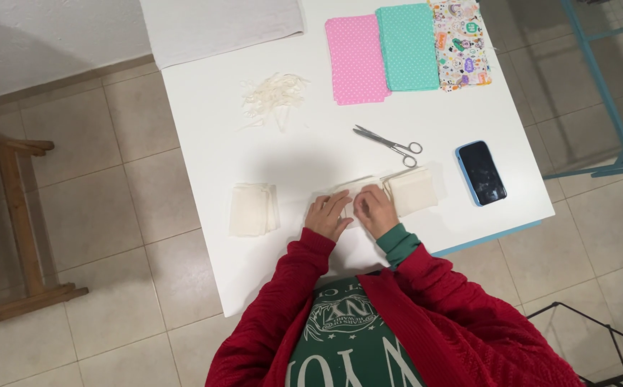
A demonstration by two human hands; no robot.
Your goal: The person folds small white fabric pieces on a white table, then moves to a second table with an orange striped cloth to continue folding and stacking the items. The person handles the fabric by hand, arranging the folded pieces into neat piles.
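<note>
Near the front edge of the worktop [204,107], we press both hands flat on a small cream cloth piece [358,188]: our left hand [328,215] and right hand [375,210] lie open, fingers spread, gripping nothing. The cloth looks thin, light and limp, so we judge it will slide and crease easily; pinching its corners or edges suits best. A stack of similar pieces [413,190] touches it on the right; scissors [390,144] lie just beyond.

Red knitted cardigan [426,322] worn open | green top with white printed emblem [347,337] seen beneath | green ribbed cuff [399,244] shown at right wrist
</note>
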